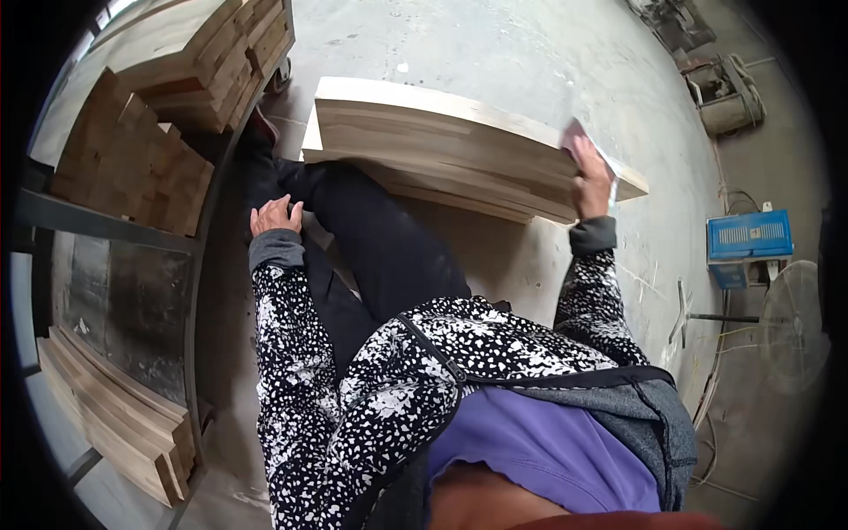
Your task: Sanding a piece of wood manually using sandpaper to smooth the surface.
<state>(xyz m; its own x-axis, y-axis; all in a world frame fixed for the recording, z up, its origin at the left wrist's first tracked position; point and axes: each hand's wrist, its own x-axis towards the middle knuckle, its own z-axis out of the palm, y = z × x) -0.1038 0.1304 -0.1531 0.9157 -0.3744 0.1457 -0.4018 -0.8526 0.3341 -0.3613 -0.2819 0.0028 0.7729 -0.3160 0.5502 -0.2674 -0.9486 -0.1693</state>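
Note:
A stack of pale wooden boards [442, 141] lies across the floor in front of my legs. My right hand [592, 181] is at the right end of its top edge, fingers closed over a sandpaper sheet [572, 134], pinkish on one face and whitish on the other. The palm side of that hand is hidden. On the left, my left hand [276, 216] rests on my dark trouser leg, holding nothing, with its fingers spread.
A dark metal rack [199, 291] at the left carries wooden blocks [132, 159] and, lower down, curved boards [115, 415]. To the right stand a blue machine [749, 238], a round fan [791, 327] and a motor-like unit [729, 95]. Cables run along the concrete floor [495, 53].

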